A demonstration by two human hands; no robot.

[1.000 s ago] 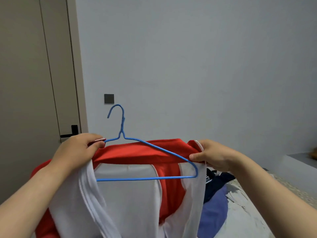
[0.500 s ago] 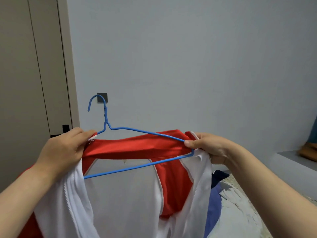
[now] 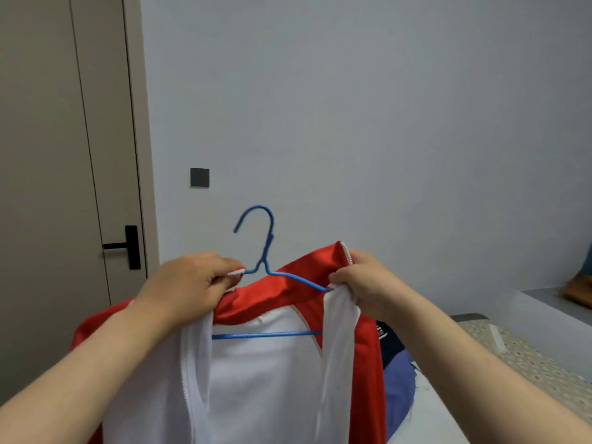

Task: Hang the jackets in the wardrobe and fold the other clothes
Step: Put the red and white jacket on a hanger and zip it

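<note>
left hand (image 3: 189, 283): raised at chest height, fingers curled, gripping collar end of red-and-white jacket (image 3: 266, 363) | right hand (image 3: 362, 283): same height, fingers curled, pinching opposite collar end | blue hanger (image 3: 267, 274): inside jacket, hook upright above collar | position: held up before grey wall (image 3: 384, 123), above bed (image 3: 528, 363)

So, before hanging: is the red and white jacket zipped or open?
Open: left hand and right hand hold the jacket's zip edges apart, blue wire hanger between.

jacket (image 3: 272, 302) collar is shiny red satin-ish cloth, lining matt white fabric; hanger (image 3: 268, 251) looks like blue coated wire, smooth. wall (image 3: 384, 123) matt.
</note>
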